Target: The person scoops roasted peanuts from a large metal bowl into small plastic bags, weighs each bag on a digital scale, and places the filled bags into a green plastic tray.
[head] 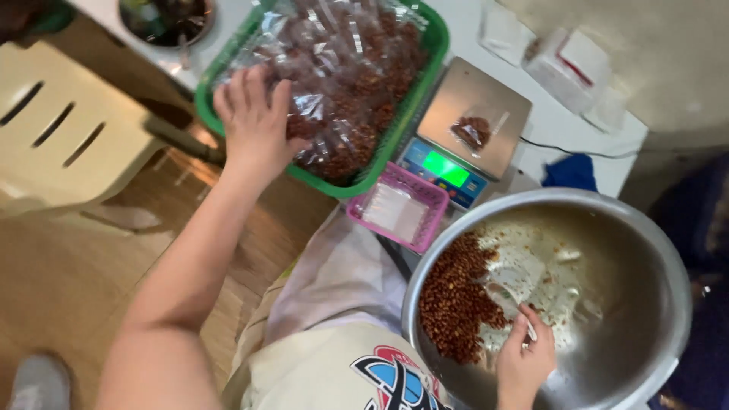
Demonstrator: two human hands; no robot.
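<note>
**Two hands, two containers: packed bags on the left, loose nuts on the right**

The left hand lies flat, fingers spread, on top of the heap of small clear bags filled with reddish-brown nuts. It presses on the near-left corner of the heap and closes around nothing. The bags fill a green plastic basket that sits on a white table.

The right hand is low in a large steel bowl, its fingers pinched narrowly around a small white spoon or scoop; the tool is too blurred to name more exactly. Just left of the hand, a pile of loose roasted nuts lies against the bowl's near-left wall, and the rest of the bowl's floor shows crumbs and a pale film.

Between basket and bowl stands a digital scale with a lit green display. A single small bag of nuts rests on its steel platform. Just in front of the scale, touching the green basket's edge, a small pink basket holds a stack of empty clear bags.

Farther back on the table are folded white packets and a blue cloth. A cream plastic chair stands to the left on the wooden floor.
</note>
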